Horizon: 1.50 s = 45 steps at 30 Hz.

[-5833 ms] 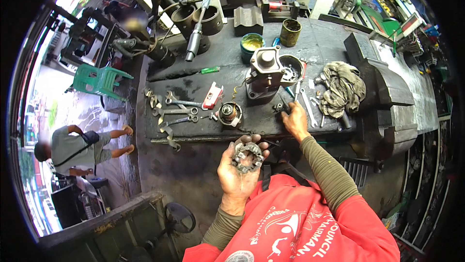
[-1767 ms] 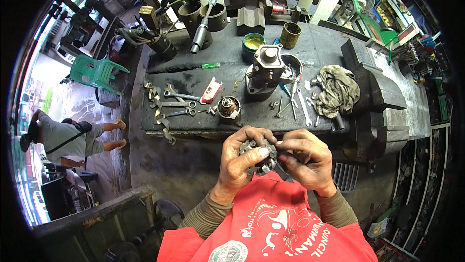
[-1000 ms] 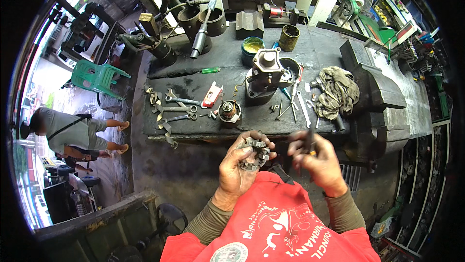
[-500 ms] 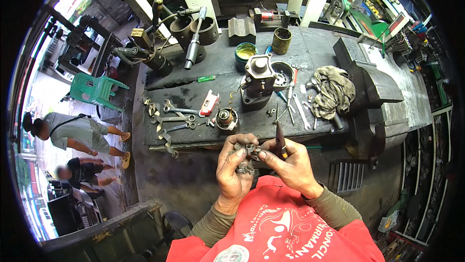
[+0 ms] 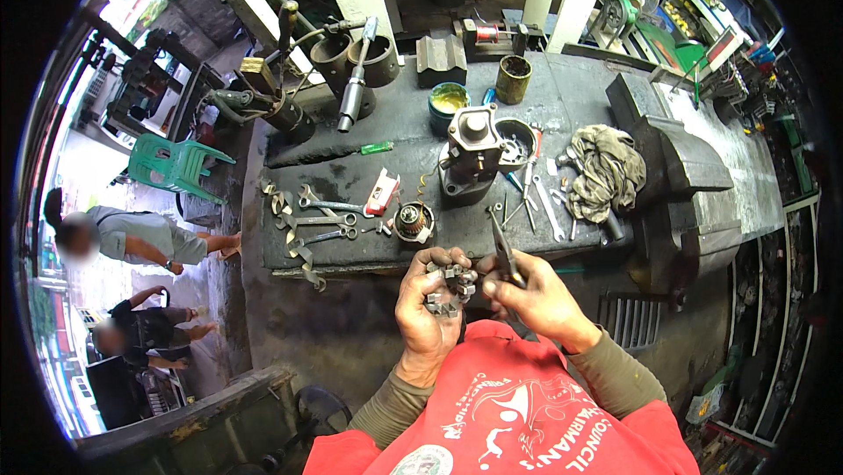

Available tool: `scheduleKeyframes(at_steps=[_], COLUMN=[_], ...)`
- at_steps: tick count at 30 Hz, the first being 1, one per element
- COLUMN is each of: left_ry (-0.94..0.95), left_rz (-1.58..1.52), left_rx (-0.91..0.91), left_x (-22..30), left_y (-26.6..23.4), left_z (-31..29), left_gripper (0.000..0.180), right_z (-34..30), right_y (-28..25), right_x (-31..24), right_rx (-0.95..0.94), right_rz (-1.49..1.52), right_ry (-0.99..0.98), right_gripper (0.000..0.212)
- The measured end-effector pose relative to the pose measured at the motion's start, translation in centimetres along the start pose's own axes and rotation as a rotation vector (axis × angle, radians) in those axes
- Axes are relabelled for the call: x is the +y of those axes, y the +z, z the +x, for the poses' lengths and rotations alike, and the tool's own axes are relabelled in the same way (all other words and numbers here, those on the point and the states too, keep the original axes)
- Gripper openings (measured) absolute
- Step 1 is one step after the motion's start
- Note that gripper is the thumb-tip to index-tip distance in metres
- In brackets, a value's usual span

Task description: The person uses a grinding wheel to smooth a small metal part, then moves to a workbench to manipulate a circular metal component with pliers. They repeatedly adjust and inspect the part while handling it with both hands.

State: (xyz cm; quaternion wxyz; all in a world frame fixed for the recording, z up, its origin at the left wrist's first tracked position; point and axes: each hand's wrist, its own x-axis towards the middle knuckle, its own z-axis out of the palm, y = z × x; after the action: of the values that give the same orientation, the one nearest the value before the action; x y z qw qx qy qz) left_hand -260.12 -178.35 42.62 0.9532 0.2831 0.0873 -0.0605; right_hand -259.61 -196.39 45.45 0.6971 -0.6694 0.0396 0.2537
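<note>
Just in front of the bench edge, my left hand (image 5: 421,317) is closed round a small ring-shaped metal part with blocky pieces, apparently a motor brush holder (image 5: 449,291). My right hand (image 5: 546,301) grips dark long-nose pliers (image 5: 505,254), their pointed jaws angled up and away from the part. The fingertips of the right hand are close to the part; whether they touch it I cannot tell. On the bench beyond stand a motor armature (image 5: 412,222) with copper windings and an upright starter motor housing (image 5: 471,146).
Several wrenches (image 5: 329,220) lie at the left of the dark bench (image 5: 395,159), near a red-and-white box (image 5: 382,192). Right of the housing are a spanner (image 5: 549,209), a crumpled rag (image 5: 606,172) and a large vise (image 5: 676,159). Two people (image 5: 132,233) are at far left.
My right hand has shifted slightly right and away from the brush holder, and the pliers now tilt more to the left. The left hand has turned the part a little.
</note>
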Motion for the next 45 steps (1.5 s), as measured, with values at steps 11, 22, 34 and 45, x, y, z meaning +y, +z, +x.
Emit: scheduleKeyframes(at_steps=[11,22,34,45], left_ry=[0.126,0.264,0.32,-0.104], left_rz=[0.16,0.465,0.675,0.923], left_rx=[-0.021,-0.035,-0.089,-0.259], left_x=[1.4,1.8,1.6,4.0], left_y=[0.2,0.9,1.6,1.7], left_z=[0.2,-0.4,-0.7,0.1], left_gripper=[0.029,0.036,0.036,0.023], right_z=[-4.9,-4.9,-3.9,-1.0], right_y=[-2.5,-1.1,-0.5,-1.6], right_x=[-5.9,-10.0,-10.2,-14.3], right_rx=[0.049,-0.1,-0.171,-0.539], right_rz=[-1.147,-1.767,-1.833,-1.571], right_ry=[-0.355,-0.572,-0.559,-0.082], right_gripper=[0.027,0.016,0.019,0.023])
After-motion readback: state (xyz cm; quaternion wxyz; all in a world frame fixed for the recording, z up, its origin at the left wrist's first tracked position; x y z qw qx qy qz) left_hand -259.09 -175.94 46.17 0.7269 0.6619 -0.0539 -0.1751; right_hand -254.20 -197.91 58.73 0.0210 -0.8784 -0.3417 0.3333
